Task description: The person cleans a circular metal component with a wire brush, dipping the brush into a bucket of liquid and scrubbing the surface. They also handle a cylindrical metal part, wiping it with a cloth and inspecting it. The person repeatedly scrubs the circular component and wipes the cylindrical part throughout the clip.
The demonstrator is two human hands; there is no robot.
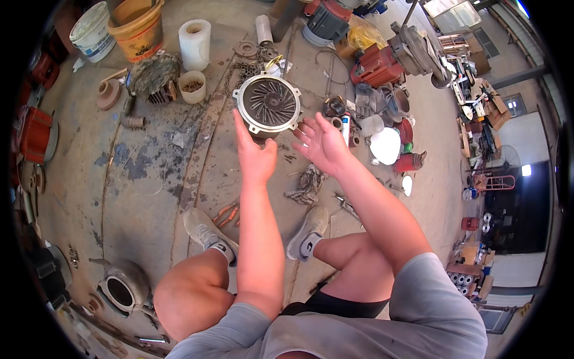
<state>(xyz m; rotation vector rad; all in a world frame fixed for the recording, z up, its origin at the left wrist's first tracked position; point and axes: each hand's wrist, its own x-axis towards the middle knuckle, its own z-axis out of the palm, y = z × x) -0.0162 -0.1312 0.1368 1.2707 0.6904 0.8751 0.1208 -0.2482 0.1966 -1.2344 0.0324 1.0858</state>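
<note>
In front of me is a round metal housing (270,102) with a pale flanged rim, bolt lugs, and dark curved ribs fanning out from its centre. My left hand (255,149) is at its near left side, fingers stretched forward along the rim and thumb spread out; I cannot tell whether it touches. On the near right, my right hand (323,143) is open, palm turned inward and fingers apart, with the fingertips close to the rim. Neither hand is closed around anything. The underside of the housing is hidden.
A small tub (192,87), a white roll (195,45) and an orange bucket (136,30) stand at the far left. Red motors (378,64) and a tube-shaped cartridge (345,128) lie to the right. Orange-handled pliers (226,214) and a crumpled rag (310,184) are near my shoes.
</note>
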